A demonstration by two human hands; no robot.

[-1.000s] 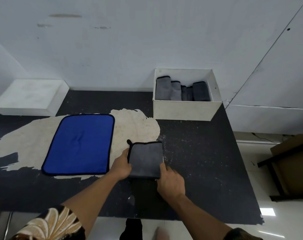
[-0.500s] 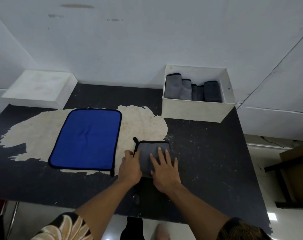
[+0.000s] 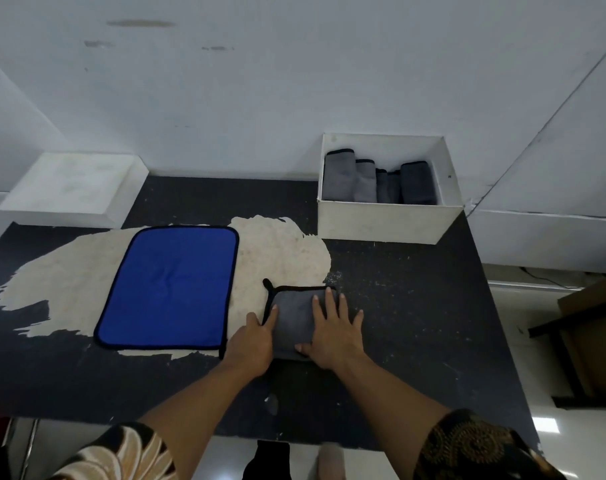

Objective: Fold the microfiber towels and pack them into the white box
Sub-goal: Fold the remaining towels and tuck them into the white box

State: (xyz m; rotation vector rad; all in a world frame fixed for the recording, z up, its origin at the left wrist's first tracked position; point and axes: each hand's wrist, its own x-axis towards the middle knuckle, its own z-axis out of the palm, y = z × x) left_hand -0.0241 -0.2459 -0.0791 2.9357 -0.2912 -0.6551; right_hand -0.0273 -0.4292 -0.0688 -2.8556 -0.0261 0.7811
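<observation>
A folded grey microfiber towel (image 3: 294, 315) with black trim lies on the black table near the front middle. My right hand (image 3: 334, 329) presses flat on its right half, fingers spread. My left hand (image 3: 251, 342) rests at its left edge, fingertips touching the trim. A blue towel (image 3: 169, 287) lies flat and unfolded to the left. The white box (image 3: 388, 221) stands at the back right and holds several folded grey towels (image 3: 377, 181) standing upright.
The black table (image 3: 415, 306) has a large worn pale patch in the middle left. A white box lid (image 3: 72, 190) lies at the back left against the wall. The table's right edge drops to the floor, where brown furniture (image 3: 592, 341) stands.
My right hand moved from the towel's near right corner onto its top and now lies flat with fingers spread. My left hand stays at the left edge. The camera shifted slightly.
</observation>
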